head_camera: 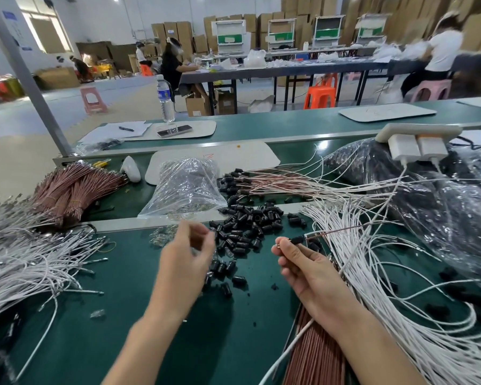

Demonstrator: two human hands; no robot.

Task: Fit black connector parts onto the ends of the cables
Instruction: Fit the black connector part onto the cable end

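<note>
A heap of loose black connector parts [245, 226] lies on the green table [139, 315] between my hands. My right hand [306, 270] pinches a black connector part [297, 240] that sits on the end of a brown and white cable [342, 230] running off to the right. My left hand [186, 254] hovers blurred at the heap's left edge with fingers curled; whether it holds anything cannot be told. White cables [386, 273] spread under and right of my right hand. Cables with black parts fitted [261, 182] lie behind the heap.
Bundles of brown cables [75, 187] and white cables [25, 259] lie at the left. A clear plastic bag [184, 187] stands behind the heap, and a large bag [442, 207] with a power strip [417, 134] fills the right. People sit at tables beyond.
</note>
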